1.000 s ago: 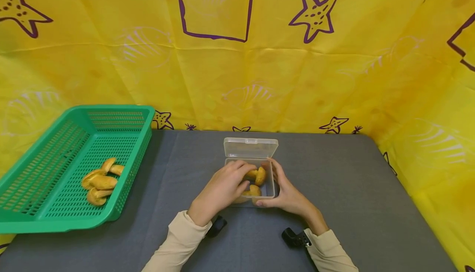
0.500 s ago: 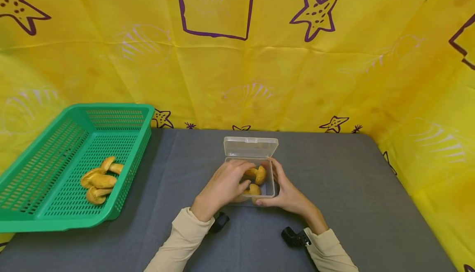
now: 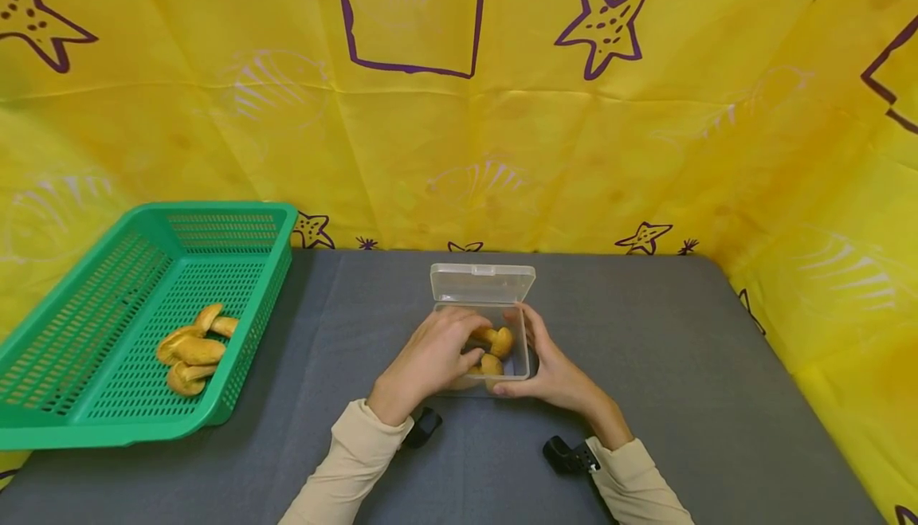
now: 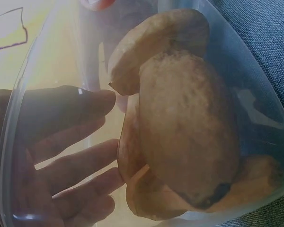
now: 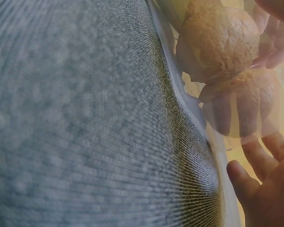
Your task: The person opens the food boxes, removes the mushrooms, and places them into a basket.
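Note:
A clear plastic box (image 3: 527,354) sits on the table with its hinged lid (image 3: 482,283) tipped up at the back. Inside lie brown mushrooms, one (image 3: 501,342) at the right and another (image 3: 492,364) nearer the front wall. My left hand (image 3: 428,356) reaches over the box's left side. Its fingers (image 4: 85,158) extend down inside, the tips against the mushrooms (image 4: 189,127) seen through the wall. My right hand (image 3: 555,378) grips the box, thumb at the front corner and fingers round the right side. Through the plastic, the right wrist view shows a mushroom cap (image 5: 220,45).
A green perforated basket (image 3: 280,270) stands at the left, with several more mushrooms (image 3: 197,350) near its right wall. Grey cloth (image 3: 645,397) covers the table. A yellow printed curtain (image 3: 516,150) hangs behind and along the right side.
My left wrist and sleeve have shifted slightly to the right, while the fingers stay among the mushrooms. My right hand keeps its grip, and the box stays in place.

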Motion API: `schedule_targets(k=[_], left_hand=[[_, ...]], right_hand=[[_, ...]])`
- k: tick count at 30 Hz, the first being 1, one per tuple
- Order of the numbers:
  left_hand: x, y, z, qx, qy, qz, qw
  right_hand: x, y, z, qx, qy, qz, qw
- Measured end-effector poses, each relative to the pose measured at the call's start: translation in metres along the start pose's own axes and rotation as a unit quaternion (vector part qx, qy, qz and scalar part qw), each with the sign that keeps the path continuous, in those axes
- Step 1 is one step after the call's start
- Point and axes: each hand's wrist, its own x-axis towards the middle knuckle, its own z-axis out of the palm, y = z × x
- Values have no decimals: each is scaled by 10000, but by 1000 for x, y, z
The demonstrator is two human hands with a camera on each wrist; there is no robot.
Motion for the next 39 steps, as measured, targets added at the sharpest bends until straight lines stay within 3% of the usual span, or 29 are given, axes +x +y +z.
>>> schedule_targets(k=[21, 30, 39], left_hand=[[1, 1, -1, 206, -62, 3, 9998], [7, 4, 0, 219, -204, -179, 9994], [16, -2, 8, 395, 556, -5, 9977]], right_hand=[[2, 2, 1, -73, 19, 55, 10000], [0, 1, -2, -20, 20, 63, 10000], [1, 0, 0, -5, 53, 213, 9998]])
